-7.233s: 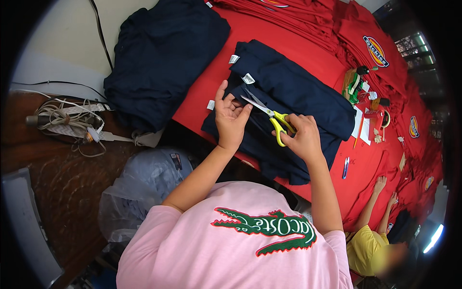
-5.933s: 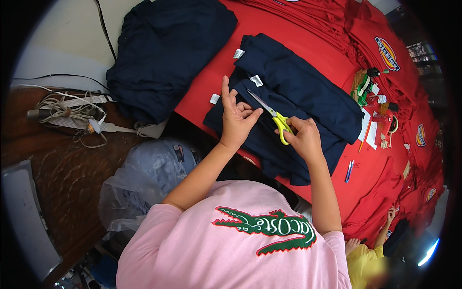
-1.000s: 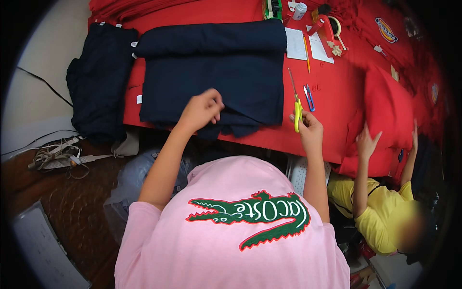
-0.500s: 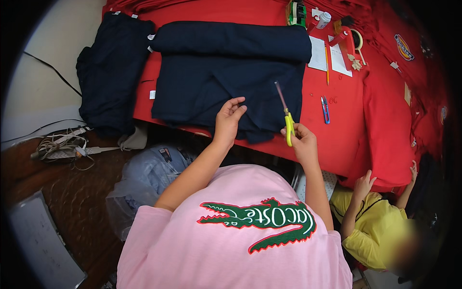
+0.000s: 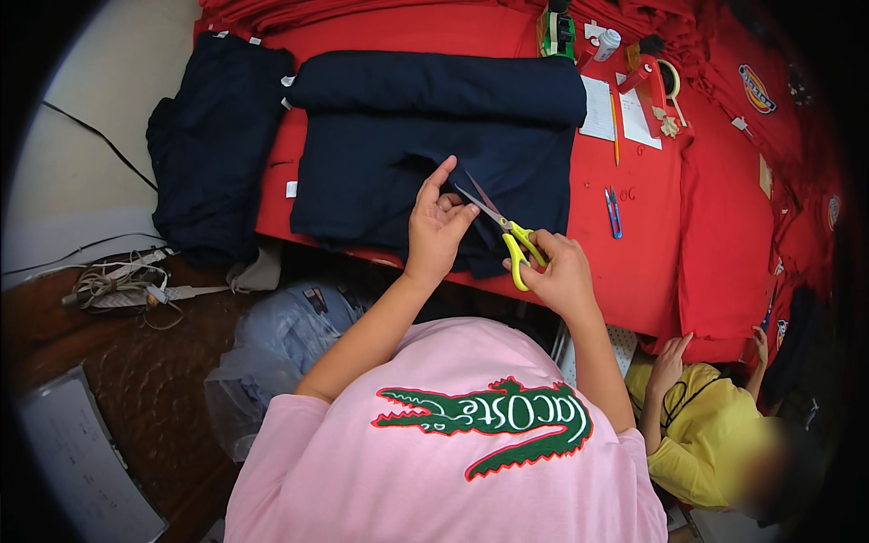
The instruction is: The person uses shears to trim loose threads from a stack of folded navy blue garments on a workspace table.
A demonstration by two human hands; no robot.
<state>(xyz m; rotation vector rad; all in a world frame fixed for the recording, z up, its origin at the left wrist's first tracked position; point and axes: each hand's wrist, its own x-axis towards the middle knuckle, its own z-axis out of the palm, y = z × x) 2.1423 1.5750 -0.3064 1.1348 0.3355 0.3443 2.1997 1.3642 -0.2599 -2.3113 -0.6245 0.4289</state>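
My right hand [image 5: 561, 273] grips yellow-handled scissors [image 5: 520, 253] by the loops. Their blades are parted and point up and left, over the dark navy cloth. My left hand [image 5: 434, 228] is just left of the blades, its thumb close to them. Its index finger is stretched up and apart from the thumb, and the other fingers curl in; I see nothing held there. Beneath both hands lies the navy fabric [image 5: 362, 172], flat and a little rumpled near my fingers. A thick fold of it [image 5: 434, 86] runs along the far side.
The red-covered table [image 5: 634, 281] carries blue thread snips [image 5: 615, 213], papers [image 5: 596, 109], a pencil [image 5: 615, 131] and a tape dispenser [image 5: 557, 32]. More navy garments [image 5: 217, 154] hang at the left. A co-worker in yellow [image 5: 701, 434] handles red cloth [image 5: 724, 253] at the right.
The scissors have swung from pointing nearly straight up to pointing left, and their blades have parted. My left index finger has straightened upward, away from the thumb. The co-worker's hands have shifted left.
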